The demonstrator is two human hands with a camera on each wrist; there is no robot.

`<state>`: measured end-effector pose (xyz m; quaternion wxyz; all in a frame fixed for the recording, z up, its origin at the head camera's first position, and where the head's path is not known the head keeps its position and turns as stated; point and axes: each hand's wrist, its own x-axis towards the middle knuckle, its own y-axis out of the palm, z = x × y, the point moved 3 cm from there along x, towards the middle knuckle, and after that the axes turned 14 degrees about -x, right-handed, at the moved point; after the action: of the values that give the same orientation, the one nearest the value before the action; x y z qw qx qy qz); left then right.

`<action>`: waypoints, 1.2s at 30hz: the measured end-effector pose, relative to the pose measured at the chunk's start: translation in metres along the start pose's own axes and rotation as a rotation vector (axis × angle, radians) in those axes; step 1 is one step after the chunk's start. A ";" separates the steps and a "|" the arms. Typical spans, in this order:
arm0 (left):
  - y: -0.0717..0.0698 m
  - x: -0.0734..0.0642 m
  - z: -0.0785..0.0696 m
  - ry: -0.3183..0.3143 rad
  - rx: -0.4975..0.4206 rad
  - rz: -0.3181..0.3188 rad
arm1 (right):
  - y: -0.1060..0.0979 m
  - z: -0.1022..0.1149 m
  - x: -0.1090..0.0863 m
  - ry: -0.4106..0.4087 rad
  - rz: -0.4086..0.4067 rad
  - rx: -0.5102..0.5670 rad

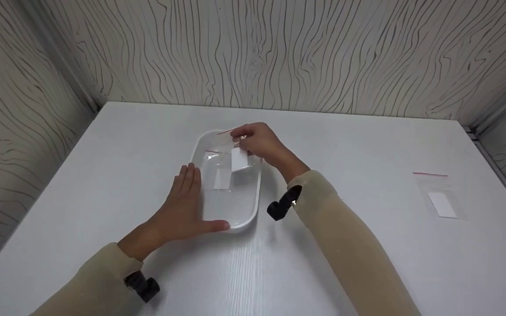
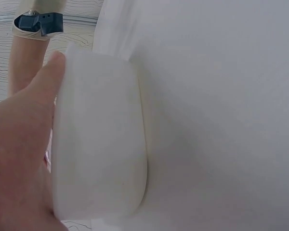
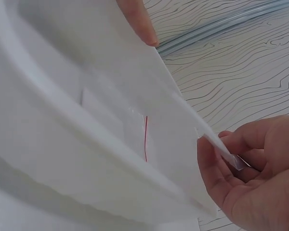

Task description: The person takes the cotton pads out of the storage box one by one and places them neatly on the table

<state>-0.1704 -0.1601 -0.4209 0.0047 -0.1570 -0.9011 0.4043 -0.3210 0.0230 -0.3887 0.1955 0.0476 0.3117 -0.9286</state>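
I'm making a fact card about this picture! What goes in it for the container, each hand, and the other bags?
Container: white tray with rounded corners
Left hand: fingers along the tray's left side, thumb at its near end
Right hand: pinches a clear bag over the tray
Bag in tray: clear, lying inside
Bag on table: clear, with red strip and white slip, off to the right

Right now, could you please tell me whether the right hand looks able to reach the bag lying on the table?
Probably, once free: the right hand pinches another bag over the tray, but no object lies between the tray and the lone bag on the table.
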 end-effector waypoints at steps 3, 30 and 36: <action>-0.001 -0.001 0.000 -0.009 0.000 0.000 | 0.000 0.001 -0.001 0.006 0.004 0.067; -0.003 -0.003 0.002 -0.014 -0.004 0.000 | 0.009 0.001 -0.004 -0.002 0.027 0.198; -0.003 -0.003 0.001 0.000 -0.013 -0.001 | 0.008 0.000 -0.005 -0.011 0.032 0.205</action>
<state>-0.1687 -0.1634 -0.4197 0.0038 -0.1565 -0.9037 0.3986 -0.3139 0.0188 -0.3918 0.2061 0.0673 0.2133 -0.9526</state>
